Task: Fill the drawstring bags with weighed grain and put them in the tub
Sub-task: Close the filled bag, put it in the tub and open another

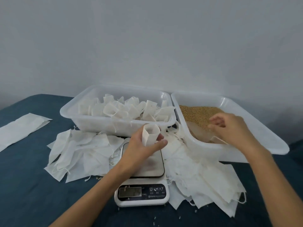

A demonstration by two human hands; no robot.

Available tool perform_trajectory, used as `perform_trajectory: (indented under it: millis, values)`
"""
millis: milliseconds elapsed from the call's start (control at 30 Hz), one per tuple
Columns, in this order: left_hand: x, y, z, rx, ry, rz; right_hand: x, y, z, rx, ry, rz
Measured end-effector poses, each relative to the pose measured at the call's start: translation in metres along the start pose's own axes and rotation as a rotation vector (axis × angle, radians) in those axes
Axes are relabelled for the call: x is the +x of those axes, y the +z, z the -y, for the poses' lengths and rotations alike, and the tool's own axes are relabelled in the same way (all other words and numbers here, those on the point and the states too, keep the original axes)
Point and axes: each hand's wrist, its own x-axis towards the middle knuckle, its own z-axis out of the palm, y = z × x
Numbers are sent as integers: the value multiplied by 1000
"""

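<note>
Closest to the person sits the scale (141, 182) on the dark blue cloth (32, 185). Its little screen is too blurry to read, and the left arm covers part of the flat top.

Just past it, the left hand (144, 145) grips one open bag (150, 134) above the scale, fingers curled round its sides, mouth pointing up. The bag looks thin, soft and very light, so it will probably flop shut unless the fingers keep the mouth wide. Holding it near the top rim seems best. Once grain is inside it should get heavier and saggy, and the string at the top looks like the place to pull it closed.

Flat empty bags (78, 153) lie in heaps on both sides of the scale. More of them (203, 177) spread out on the right.

Farther back on the right, the right hand (229, 126) reaches into the grain tub (270, 140), fingers bent down by the brown grain (196, 113). It is blurred, so I cannot tell if it holds grain or a scoop. Grain is loose and spills easily.

Farthest on the left, the tub of filled bags (91, 122) holds many puffy bags. Their number is hard to count.
</note>
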Motion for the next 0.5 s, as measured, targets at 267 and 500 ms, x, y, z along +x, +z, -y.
perform_trajectory:
  millis: [267, 500]
  values:
    - [-1, 1, -7, 5, 9, -53, 45, 17, -48, -536, 140, 474]
    - [-1, 2, -7, 58, 33, -69, 51, 19, -39, -469, 99, 447]
